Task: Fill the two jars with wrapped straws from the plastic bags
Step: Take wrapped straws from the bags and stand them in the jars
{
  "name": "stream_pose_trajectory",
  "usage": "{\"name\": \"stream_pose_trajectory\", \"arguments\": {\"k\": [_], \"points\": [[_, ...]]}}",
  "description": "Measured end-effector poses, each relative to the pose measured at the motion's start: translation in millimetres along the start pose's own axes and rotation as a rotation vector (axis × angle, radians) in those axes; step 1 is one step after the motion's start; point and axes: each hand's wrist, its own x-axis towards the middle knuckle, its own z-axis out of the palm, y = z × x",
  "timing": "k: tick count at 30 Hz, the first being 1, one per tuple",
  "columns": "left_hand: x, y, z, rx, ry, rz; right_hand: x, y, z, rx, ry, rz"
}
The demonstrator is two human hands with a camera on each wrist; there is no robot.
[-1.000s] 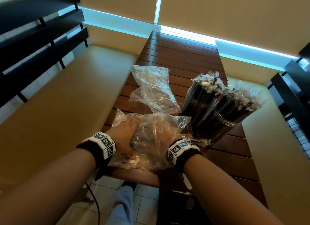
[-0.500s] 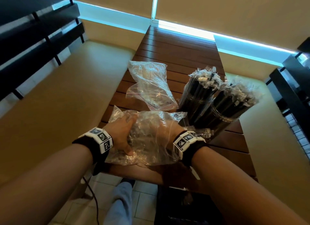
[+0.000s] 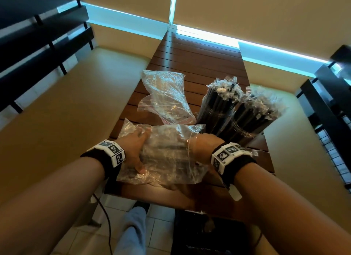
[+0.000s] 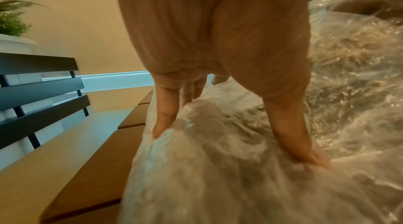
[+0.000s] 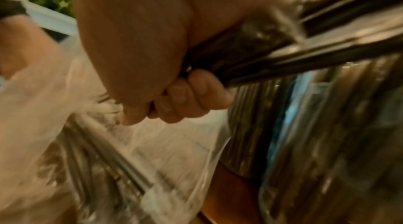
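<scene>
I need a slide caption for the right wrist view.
Right hand grips a bundle of dark wrapped straws by the clear plastic bag.

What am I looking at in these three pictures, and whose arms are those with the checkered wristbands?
There is no machine here. A person works with bare hands, wearing one camera on the head and one on each wrist.

The wide picture is the head view, looking down at a slatted wooden table. On it stand a farther jar and a nearer jar, both packed with wrapped straws. A crumpled far plastic bag lies beside them, and a near plastic bag lies in front.

The left wrist picture shows the left hand gripping the near bag. The right wrist picture is blurred. It shows the right hand with its fingers curled round a bundle of dark straws at that bag's mouth.
</scene>
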Motion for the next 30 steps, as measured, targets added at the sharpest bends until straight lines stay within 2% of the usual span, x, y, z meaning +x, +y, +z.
{"name": "stream_pose_trajectory", "arguments": {"k": [9, 14, 18, 20, 22, 23, 24, 26, 29, 30], "points": [[7.4, 7.8, -0.2, 0.059, -0.012, -0.051, -60.1, 40.3, -41.7, -0.06, -0.046, 0.135], [1.1, 17.7, -3.1, 0.02, -0.021, -0.109, -120.0, 58.9, -81.1, -0.041, 0.046, 0.245], [-5.7, 32.3, -8.5, 0.016, 0.0, -0.208, -162.5, 75.4, -103.9, 0.012, 0.205, 0.299], [-16.7, 44.0, -13.6, 0.052, 0.004, -0.253, -171.1, 80.0, -108.8, 0.08, 0.356, 0.302], [-24.0, 53.9, -22.3, 0.188, 0.066, -0.207, -170.3, 76.3, -107.8, 0.157, 0.547, 0.287], [-24.7, 55.4, -31.5, 0.244, 0.052, -0.179, -166.9, 71.7, -105.2, 0.199, 0.637, 0.277], [-27.1, 61.2, -45.4, 0.233, 0.072, -0.137, -161.9, 65.7, -101.3, 0.248, 0.712, 0.267], [-28.7, 73.1, -76.4, -0.002, 0.138, 0.045, -148.0, 54.3, -91.4, 0.355, 0.827, 0.247], [-73.5, 128.6, -130.7, -0.785, 0.198, 0.409, -121.4, 38.3, -77.7, 0.476, 0.911, 0.174], [-85.6, 147.8, -143.7, -0.977, 0.199, 0.492, -113.8, 30.7, -75.4, 0.529, 0.925, 0.147]]}}
